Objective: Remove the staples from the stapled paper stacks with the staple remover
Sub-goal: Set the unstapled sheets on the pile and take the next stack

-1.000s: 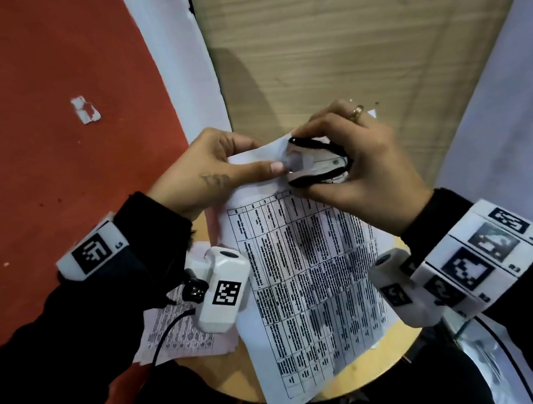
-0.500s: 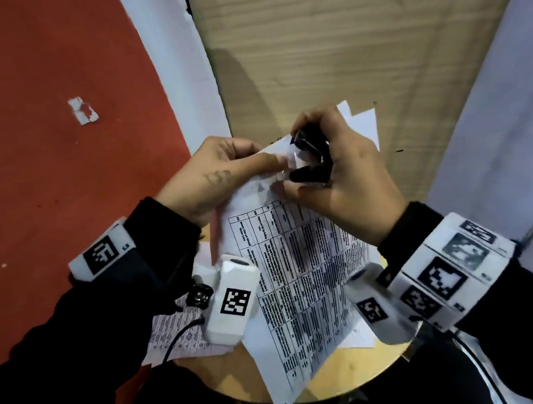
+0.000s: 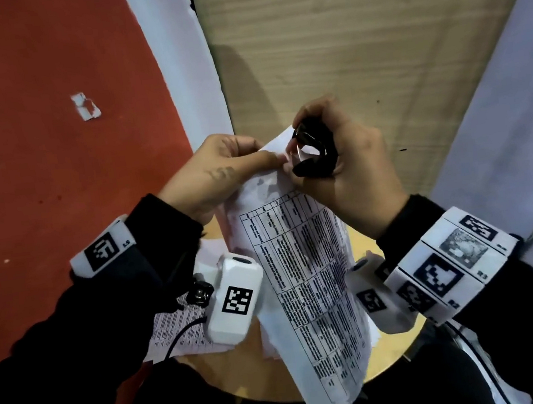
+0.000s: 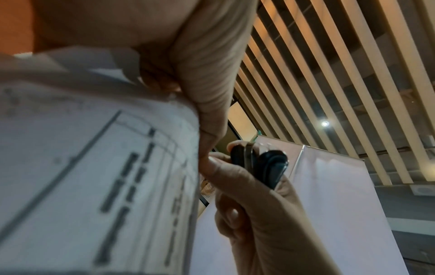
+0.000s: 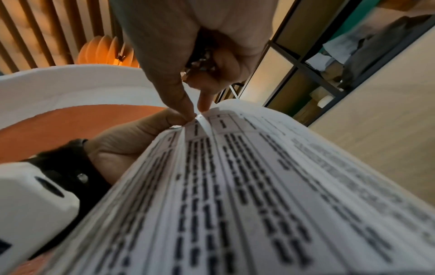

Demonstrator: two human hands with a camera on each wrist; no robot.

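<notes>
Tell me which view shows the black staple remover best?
Head view: the black staple remover shows whole in the right hand. Left wrist shows it edge-on; right wrist only a dark glimpse inside the curled fingers.

staple itself not visible at the pinched corner of the paper stack (image 3: 304, 264), staple remover (image 3: 314, 149) claws hidden behind the right hand (image 3: 352, 170), printed table text blurred in both wrist views, second printed sheet (image 3: 177, 332) mostly covered by the left wrist camera (image 3: 234, 304)
</notes>
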